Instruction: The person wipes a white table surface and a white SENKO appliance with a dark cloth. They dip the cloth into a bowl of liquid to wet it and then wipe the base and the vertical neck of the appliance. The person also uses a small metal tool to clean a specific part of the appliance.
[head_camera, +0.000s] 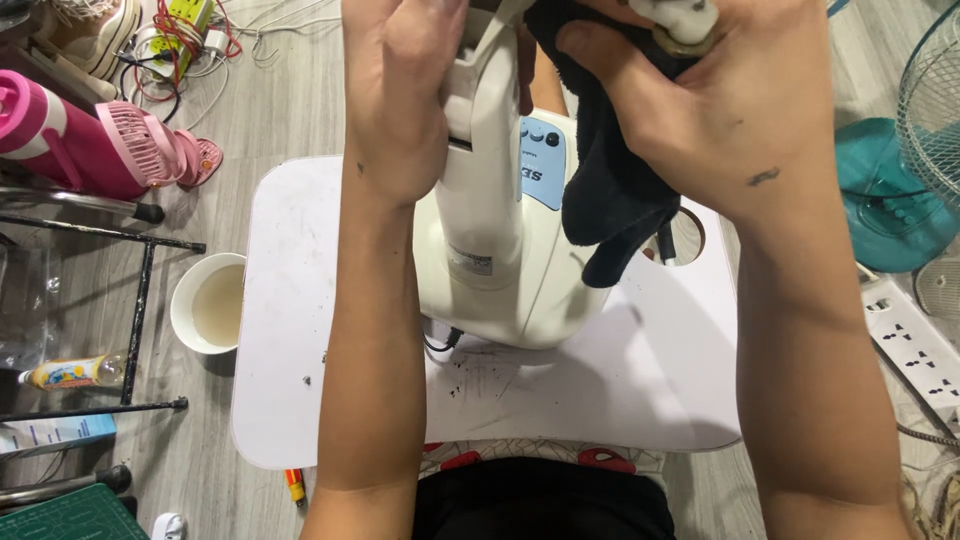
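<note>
Fingers of the left hand (395, 85) are curling shut around the smooth, cream plastic neck of the fan body (500, 230), thumb side toward 3 o'clock. Right hand (720, 90) is clenching a soft, dark, nappy cloth (610, 190), pressing it against the neck's top, where a small brassy round part is peeking out under the thumb; the cloth's loose end is hanging toward 6 o'clock over the base.

That rounded, glossy fan body is standing on the white tray table (620, 390), near its far edge, with a blue button panel at its 3 o'clock side and a black cord trailing out at 7 o'clock. Dark crumbs and scratches are speckling the matte tabletop in front of it.

Bare tabletop is lying open at 6 o'clock of the base and toward both side edges. Off the table at 9 o'clock a white paper cup (208, 303) of cloudy liquid is sitting on the grey floor; a white power strip (915, 345) is lying at 3 o'clock, and a teal fan base (885, 200) at 2 o'clock.
</note>
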